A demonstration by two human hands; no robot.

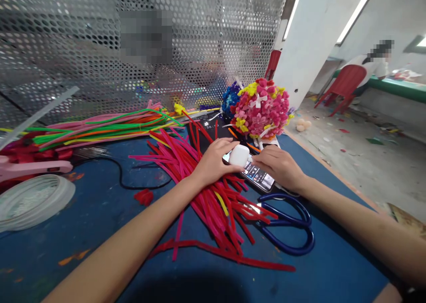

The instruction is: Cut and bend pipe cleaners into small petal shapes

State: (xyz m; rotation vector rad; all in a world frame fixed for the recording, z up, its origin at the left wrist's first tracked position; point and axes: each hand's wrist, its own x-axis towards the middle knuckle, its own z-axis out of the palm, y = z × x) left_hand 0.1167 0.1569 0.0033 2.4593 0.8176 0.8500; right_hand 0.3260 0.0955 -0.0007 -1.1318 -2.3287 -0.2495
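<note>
White case [238,155] over phone [263,179], pinched in left hand [213,162]; light, steady grip best suits its smooth shell. Right hand [279,165] curled beside it, grip unclear. Red stems [208,205] left, scissors [312,241] near right, flower ball [262,110] far.

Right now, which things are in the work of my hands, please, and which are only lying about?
At the hands:
- white case, held by the left hand
- right hand, fingers close beside the case
- phone, beneath

Lying about:
- red and pink stems
- scissors
- flower ball
- pink tool
</note>
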